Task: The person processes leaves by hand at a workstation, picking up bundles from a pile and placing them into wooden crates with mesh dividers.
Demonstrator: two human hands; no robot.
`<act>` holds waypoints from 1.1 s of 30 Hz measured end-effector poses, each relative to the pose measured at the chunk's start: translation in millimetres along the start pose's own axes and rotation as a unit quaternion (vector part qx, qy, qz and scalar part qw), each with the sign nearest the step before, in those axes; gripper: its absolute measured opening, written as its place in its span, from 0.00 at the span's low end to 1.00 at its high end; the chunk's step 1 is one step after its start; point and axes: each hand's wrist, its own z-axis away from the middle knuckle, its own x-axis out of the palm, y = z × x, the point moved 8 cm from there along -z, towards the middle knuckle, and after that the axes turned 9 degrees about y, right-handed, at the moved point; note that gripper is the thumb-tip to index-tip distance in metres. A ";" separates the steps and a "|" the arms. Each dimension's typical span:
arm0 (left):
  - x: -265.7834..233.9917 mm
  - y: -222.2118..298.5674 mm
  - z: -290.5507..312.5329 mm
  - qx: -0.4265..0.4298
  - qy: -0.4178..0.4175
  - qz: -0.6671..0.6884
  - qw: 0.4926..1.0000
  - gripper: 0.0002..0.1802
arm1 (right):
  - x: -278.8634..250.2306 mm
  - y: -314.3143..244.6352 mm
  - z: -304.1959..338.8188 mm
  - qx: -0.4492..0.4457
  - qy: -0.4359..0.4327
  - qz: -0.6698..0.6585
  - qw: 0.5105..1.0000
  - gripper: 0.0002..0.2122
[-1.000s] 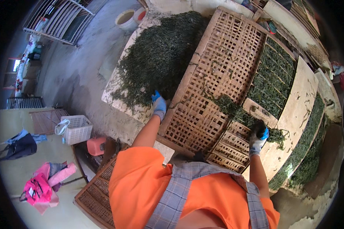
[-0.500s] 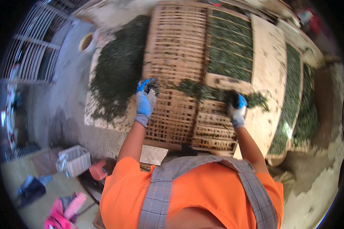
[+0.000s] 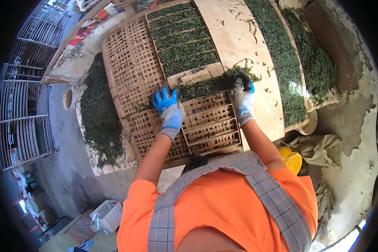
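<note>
A wooden frame with slats (image 3: 211, 145) lies on a woven bamboo tray (image 3: 130, 59). Dark green leafy strands (image 3: 182, 42) fill its far compartments; its near ones show the weave, with a few bits in them. Between the two halves runs a band of the same strands (image 3: 199, 89). My left hand (image 3: 169, 110), in a blue and white glove with dark fingertips, rests at the band's left end, fingers spread. At the right end my gloved right hand (image 3: 243, 98) has its fingers curled on a clump of strands (image 3: 236, 74); its fingertips are partly hidden.
A pale board (image 3: 233, 35) with scattered bits lies right of the tray. Beyond it are filled green beds (image 3: 277, 63); another pile (image 3: 98, 109) lies at left. A yellow container (image 3: 290, 161) stands by my right arm, a white basket (image 3: 107, 216) at lower left.
The view has turned and shifted, so the tray now sits tilted. My left hand has gone from closed around strands to spread, and is nearer the frame. My right hand stays at the band's right end.
</note>
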 end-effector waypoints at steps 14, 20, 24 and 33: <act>-8.7 22.7 33.9 0.232 0.125 0.117 0.958 0.29 | 84.7 -42.6 102.2 -0.401 -0.472 0.254 0.743 0.30; 1.7 -31.4 30.6 0.061 -0.021 0.177 0.982 0.24 | 100.5 -55.7 84.0 -0.221 -0.432 0.166 0.858 0.22; -6.6 -68.3 10.5 0.094 -0.005 -0.007 0.996 0.58 | 150.8 -9.7 146.8 -0.384 -0.535 0.312 0.685 0.24; 3.9 -50.6 -36.7 0.098 -0.018 0.058 0.993 0.24 | 166.7 11.1 159.7 -0.352 -0.573 0.433 0.600 0.28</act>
